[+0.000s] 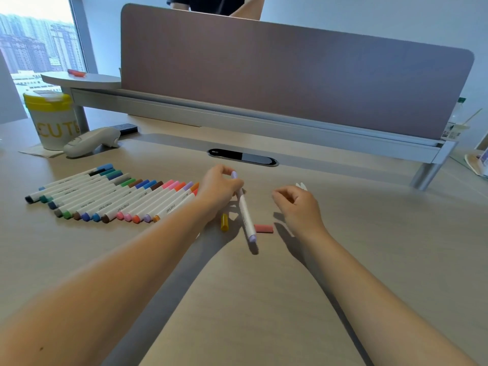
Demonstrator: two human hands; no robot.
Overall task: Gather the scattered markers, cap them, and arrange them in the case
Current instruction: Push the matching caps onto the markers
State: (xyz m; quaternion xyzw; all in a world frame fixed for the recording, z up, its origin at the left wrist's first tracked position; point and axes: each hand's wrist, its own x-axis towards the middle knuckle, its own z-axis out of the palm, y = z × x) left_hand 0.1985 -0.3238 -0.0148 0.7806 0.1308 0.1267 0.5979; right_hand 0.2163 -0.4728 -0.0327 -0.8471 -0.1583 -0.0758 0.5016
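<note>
Two bare hands are over the pale wooden desk [264,299]. Your left hand [220,190] grips a white-barrelled marker with lilac caps at both ends [244,211]; the fingers are curled round its far end, and the barrel slants down toward you with the near cap close to the desk surface. Your right hand [298,207] hovers well apart from that marker, fingers loosely curled; a small white item [301,185] shows just past the fingertips, and you cannot tell from this view whether it is pinched or merely lying behind the hand. One loose yellow cap [224,222] lies on the desk just beside your left wrist. One loose pink cap [263,228] lies between the lilac marker and your right wrist, near the marker's lower end. A row of capped white markers in assorted colours [111,199] lies side by side on the desk to the left, its nearest end touching or just behind your left hand. Further left stand a white tub with a yellow lid [54,120] and a white handheld device [92,141]. A mauve fabric divider panel [290,77] closes the far edge.
</note>
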